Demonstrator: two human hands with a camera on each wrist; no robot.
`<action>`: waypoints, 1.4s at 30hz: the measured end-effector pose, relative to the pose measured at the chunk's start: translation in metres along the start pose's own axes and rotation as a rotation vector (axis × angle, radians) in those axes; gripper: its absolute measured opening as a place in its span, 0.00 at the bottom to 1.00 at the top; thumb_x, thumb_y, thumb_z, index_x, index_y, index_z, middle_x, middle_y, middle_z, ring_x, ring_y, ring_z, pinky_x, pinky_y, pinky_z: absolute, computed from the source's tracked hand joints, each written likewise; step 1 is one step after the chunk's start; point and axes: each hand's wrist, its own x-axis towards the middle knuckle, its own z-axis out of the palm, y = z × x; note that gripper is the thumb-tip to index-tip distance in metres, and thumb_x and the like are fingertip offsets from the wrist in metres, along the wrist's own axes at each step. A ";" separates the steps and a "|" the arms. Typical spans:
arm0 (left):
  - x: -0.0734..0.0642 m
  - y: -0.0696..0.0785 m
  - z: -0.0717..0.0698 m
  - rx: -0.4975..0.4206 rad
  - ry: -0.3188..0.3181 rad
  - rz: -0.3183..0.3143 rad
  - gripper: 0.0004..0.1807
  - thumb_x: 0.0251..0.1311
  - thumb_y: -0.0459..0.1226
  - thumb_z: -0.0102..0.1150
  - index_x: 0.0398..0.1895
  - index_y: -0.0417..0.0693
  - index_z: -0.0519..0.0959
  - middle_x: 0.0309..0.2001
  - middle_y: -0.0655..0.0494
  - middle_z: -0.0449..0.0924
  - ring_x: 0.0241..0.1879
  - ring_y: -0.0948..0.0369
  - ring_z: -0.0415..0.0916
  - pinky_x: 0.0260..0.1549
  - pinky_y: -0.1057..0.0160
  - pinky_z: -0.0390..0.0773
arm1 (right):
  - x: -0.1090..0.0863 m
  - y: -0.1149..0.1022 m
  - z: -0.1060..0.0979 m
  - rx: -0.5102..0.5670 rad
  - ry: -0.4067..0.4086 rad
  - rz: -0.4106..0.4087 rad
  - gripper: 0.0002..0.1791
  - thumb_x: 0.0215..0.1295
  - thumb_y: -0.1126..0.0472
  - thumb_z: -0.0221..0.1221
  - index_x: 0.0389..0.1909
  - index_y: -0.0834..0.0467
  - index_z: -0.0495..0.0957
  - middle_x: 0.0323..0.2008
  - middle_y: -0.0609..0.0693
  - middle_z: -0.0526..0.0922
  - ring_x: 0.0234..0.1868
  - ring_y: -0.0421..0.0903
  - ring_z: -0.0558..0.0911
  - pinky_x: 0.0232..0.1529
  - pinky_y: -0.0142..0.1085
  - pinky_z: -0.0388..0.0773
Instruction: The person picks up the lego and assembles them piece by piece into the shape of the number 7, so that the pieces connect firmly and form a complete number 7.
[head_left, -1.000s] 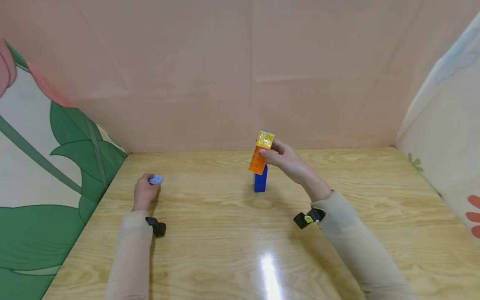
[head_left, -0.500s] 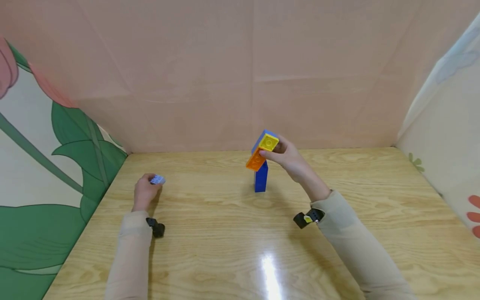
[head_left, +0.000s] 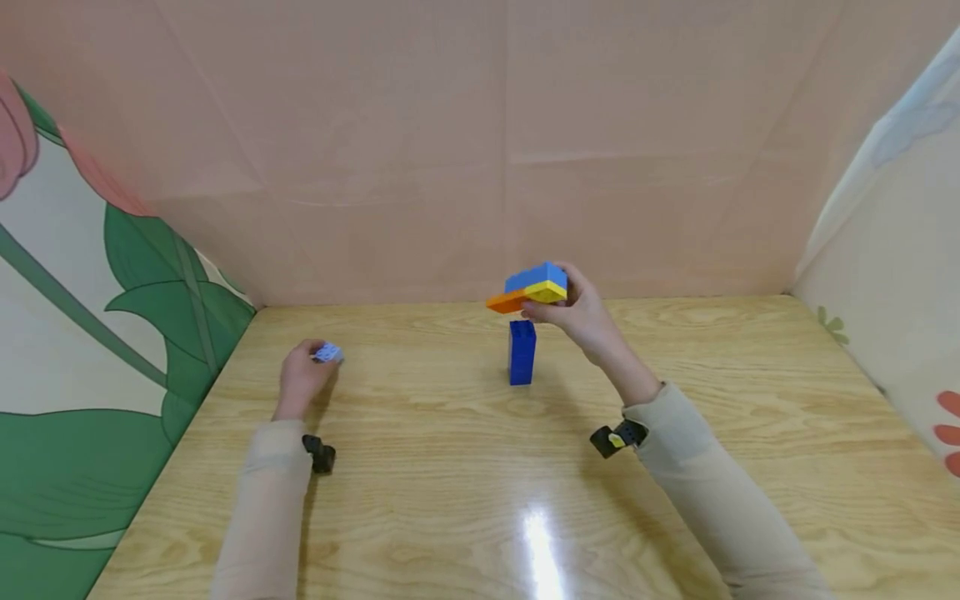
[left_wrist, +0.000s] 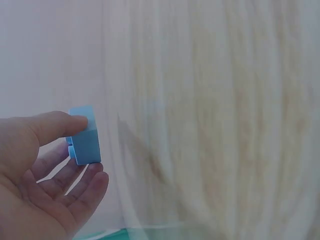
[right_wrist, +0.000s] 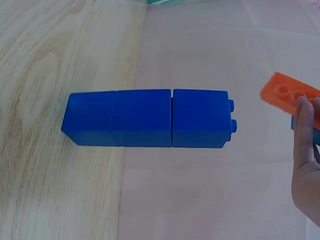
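My right hand (head_left: 588, 321) grips a joined set of toy bricks, with a blue brick (head_left: 536, 277) on top and an orange brick (head_left: 506, 302) and a yellow brick (head_left: 547, 291) side by side beneath it. Just below stands a tower of dark blue bricks (head_left: 522, 353), three high in the right wrist view, studs up. The held set hangs over its top, apart from it; only the orange end (right_wrist: 292, 94) and a bit of blue show there. On the left, my left hand (head_left: 302, 379) pinches a light blue brick (left_wrist: 86, 140) between thumb and fingers.
Both hands work over a wood-grain table (head_left: 420, 467). A pinkish cloth backdrop (head_left: 375, 167) rises at its far edge, with a leaf-printed panel (head_left: 45, 467) on the left and a flower-printed panel (head_left: 892, 275) on the right.
My right hand has turned the brick set from steeply tilted, underside showing, to nearly level. The dark blue tower's top has come into view. My left hand has shifted slightly right with its brick.
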 end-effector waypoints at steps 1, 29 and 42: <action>0.000 0.002 0.001 -0.008 -0.006 0.001 0.27 0.64 0.33 0.53 0.65 0.29 0.63 0.63 0.30 0.66 0.60 0.40 0.68 0.61 0.45 0.70 | 0.000 0.000 0.000 0.014 -0.004 0.003 0.26 0.63 0.70 0.58 0.60 0.60 0.62 0.47 0.45 0.75 0.41 0.35 0.83 0.44 0.31 0.83; -0.009 0.053 0.023 -0.074 -0.047 0.199 0.24 0.61 0.29 0.56 0.60 0.30 0.69 0.59 0.32 0.71 0.58 0.39 0.71 0.56 0.47 0.75 | 0.004 0.023 0.005 -0.152 -0.100 0.026 0.26 0.68 0.63 0.55 0.66 0.58 0.62 0.62 0.59 0.66 0.55 0.51 0.72 0.52 0.36 0.74; -0.015 0.064 0.030 -0.077 -0.091 0.189 0.25 0.62 0.31 0.57 0.62 0.33 0.68 0.60 0.35 0.71 0.59 0.41 0.71 0.57 0.48 0.75 | 0.007 0.022 0.002 -0.127 -0.093 0.096 0.23 0.63 0.68 0.58 0.56 0.63 0.60 0.63 0.60 0.68 0.55 0.55 0.73 0.45 0.26 0.77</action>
